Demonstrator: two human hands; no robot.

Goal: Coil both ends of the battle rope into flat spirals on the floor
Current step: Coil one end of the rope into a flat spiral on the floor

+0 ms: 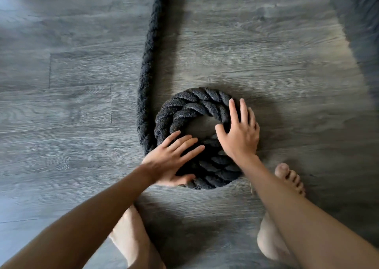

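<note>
My left hand (pixel 171 159) and right hand (pixel 239 133) lay flat and spread, apart, pressing the near and right sides of the battle rope coil (pixel 196 137) on the wood floor (pixel 61 104). It had about two turns around an open centre, the rope tail (pixel 148 53) ran off untouched, and I judged this spiral barely begun; the other end was out of sight.

Both bare forearms reach in from the bottom of the frame toward its centre. The left hand (pixel 174 158) lies palm down just below centre, fingers spread and pointing up and to the right, thumb tucked low. The right hand (pixel 240 133) sits beside it, slightly higher and to the right, palm down, fingers splayed upward, thumb stretched left. A bare right foot (pixel 291 178) shows at lower right, toes pointing up
</note>
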